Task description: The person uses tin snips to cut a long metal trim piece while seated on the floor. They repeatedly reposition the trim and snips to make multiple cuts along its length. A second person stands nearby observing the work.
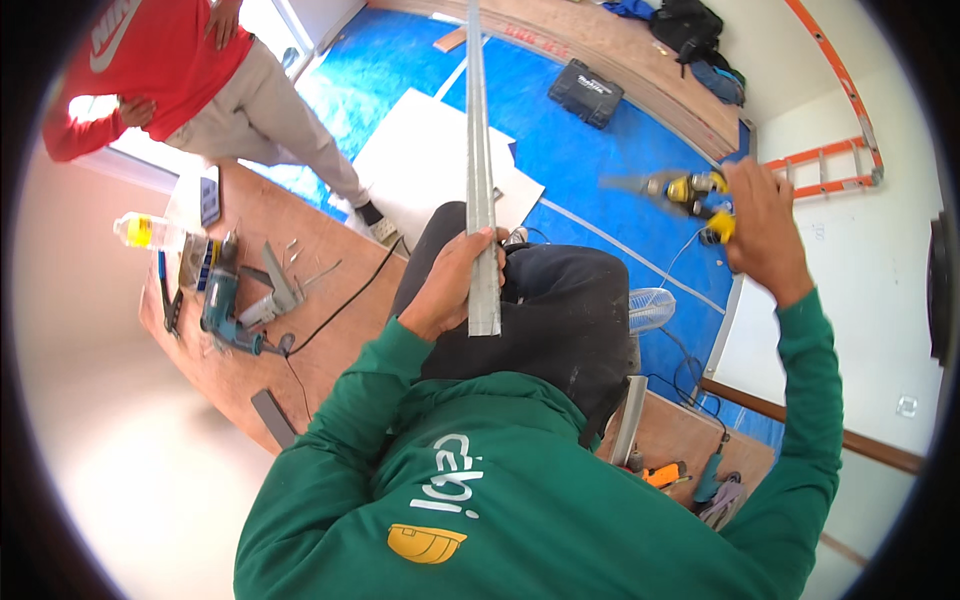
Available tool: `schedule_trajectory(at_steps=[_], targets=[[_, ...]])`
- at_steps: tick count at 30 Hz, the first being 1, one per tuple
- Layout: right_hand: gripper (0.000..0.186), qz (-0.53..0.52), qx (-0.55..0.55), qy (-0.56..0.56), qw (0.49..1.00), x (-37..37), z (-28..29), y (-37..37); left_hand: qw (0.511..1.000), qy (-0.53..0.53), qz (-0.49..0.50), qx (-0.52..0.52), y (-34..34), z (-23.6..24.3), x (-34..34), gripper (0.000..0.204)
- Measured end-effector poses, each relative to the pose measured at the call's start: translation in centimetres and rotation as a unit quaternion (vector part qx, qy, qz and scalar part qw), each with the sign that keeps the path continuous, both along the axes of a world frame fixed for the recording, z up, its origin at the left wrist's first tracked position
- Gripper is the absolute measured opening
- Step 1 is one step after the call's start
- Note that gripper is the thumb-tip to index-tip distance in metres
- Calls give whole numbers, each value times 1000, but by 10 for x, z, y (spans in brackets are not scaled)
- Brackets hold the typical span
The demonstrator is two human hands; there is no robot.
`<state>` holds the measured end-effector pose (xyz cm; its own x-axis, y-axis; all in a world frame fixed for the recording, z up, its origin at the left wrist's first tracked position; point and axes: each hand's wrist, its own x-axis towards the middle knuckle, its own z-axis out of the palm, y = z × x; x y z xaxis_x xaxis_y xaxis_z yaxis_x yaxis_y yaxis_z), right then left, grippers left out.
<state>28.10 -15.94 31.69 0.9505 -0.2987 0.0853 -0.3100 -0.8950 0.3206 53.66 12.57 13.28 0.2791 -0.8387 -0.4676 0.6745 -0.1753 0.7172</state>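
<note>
My left hand (458, 277) is closed round a long, narrow galvanized metal channel (482, 180). Its near end sits just below that hand, over my lap, and the strip runs up out of the top of the view. Raised to the right, my right hand (765, 225) is wrapped round what look like yellow-and-black snips (695, 190), with some blue on them. Their grey metal nose points left towards the channel but stays well apart from it, and motion smears it. A thin pale line hangs below the snips.
Left, a plywood top (345, 345) carries a teal power drill (222, 295), a bottle (150, 232) and a phone (209, 195). A person in red (170, 70) stands beyond. A black tool case (585, 93), fan (652, 308) and orange ladder (825, 165) are farther right.
</note>
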Motion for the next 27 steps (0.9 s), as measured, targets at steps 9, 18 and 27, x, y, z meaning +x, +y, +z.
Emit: schedule_trajectory(at_steps=[9,18,27], targets=[[63,57,-20,22,998,9,48,100,1000,20,-4,-19,-29,63,7,47],[40,15,-245,28,969,-1,100,119,996,35,-12,-80,-70,85,-3,40],[28,-81,-423,138,892,-13,142,163,994,38,-21,-103,-119,95,-39,32]])
